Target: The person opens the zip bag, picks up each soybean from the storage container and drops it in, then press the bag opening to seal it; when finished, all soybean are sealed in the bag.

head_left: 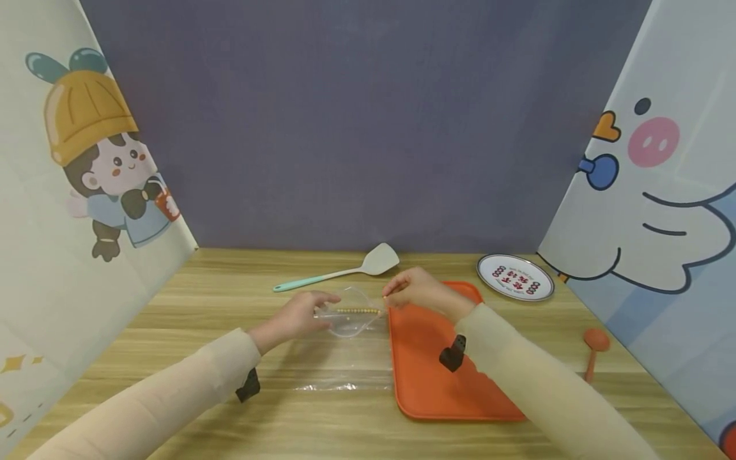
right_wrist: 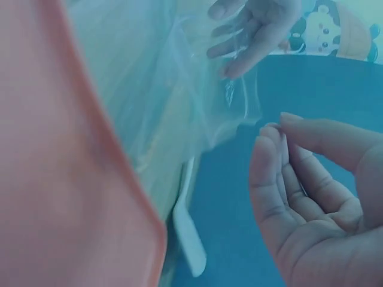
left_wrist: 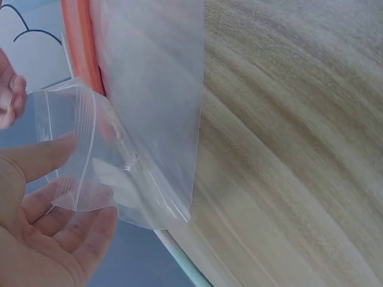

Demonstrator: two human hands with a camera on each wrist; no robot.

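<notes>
A clear zip-lock bag (head_left: 347,329) is held up by my left hand (head_left: 301,313); its mouth bulges open. In the left wrist view the thumb lies across the zip strip (left_wrist: 87,146), and the other fingers curl under the bag. Along it runs a row of small yellow beads (head_left: 358,311), seen through the plastic. Right of the mouth, my right hand (head_left: 418,291) has thumb and fingertips together. A tiny yellowish bead (head_left: 384,297) seems pinched there, too small to see well. The right wrist view shows these fingertips (right_wrist: 263,152) apart from the bag.
An orange tray (head_left: 428,383) lies under my right forearm. Behind the hands is a spatula (head_left: 379,259) with a mint handle. A printed white plate (head_left: 515,277) sits at the back right, an orange spoon (head_left: 597,340) at the right edge. More clear plastic (head_left: 345,377) lies on the wooden table.
</notes>
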